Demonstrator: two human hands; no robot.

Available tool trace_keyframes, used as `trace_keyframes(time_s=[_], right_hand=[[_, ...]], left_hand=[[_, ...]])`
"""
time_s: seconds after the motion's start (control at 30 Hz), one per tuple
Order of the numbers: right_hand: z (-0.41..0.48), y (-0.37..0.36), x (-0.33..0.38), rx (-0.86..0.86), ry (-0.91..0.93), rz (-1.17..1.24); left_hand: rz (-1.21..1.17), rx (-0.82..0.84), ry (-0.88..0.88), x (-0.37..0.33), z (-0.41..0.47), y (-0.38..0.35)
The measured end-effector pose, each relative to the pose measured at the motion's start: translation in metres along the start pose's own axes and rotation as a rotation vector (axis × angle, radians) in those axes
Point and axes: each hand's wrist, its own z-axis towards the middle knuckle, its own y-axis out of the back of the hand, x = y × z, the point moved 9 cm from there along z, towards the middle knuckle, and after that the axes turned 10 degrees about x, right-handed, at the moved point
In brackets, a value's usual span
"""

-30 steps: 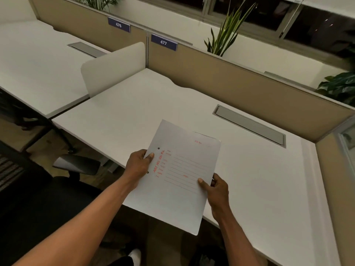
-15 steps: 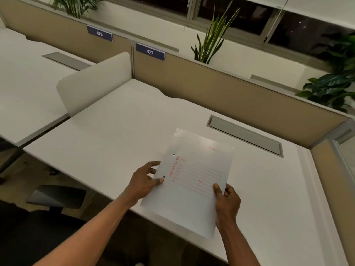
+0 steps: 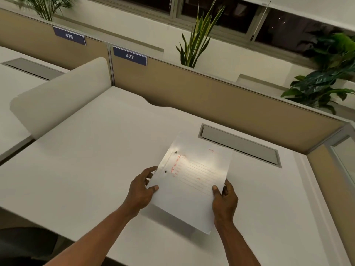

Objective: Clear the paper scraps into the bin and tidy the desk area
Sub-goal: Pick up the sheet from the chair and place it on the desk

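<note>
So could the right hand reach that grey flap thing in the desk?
Probably yes. The grey flap lies just beyond the white folder, with bare desk around it. But the right hand and left hand both grip the folder, so it must let go first.

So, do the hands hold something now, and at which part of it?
Yes: a white folder with red print. The left hand grips its left edge and the right hand grips its right edge, thumbs on top, above the desk.
</note>
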Motion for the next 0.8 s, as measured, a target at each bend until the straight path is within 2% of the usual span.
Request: trace_keyframes(time_s=[0.2,0.47,0.8], right_hand=[[0.073,-0.039,-0.008,0.096,-0.03,-0.097],[0.157,-0.101,0.001,0.282,0.029,-0.144],[0.243,-0.159,-0.012,0.359,-0.018,-0.187]], left_hand=[[0.004,-0.073,0.011,0.001,0.074,0.014],[0.076,-0.163,0.046,0.001,0.173,0.048],[0.18,-0.192,0.081,0.009,0.28,0.078]])
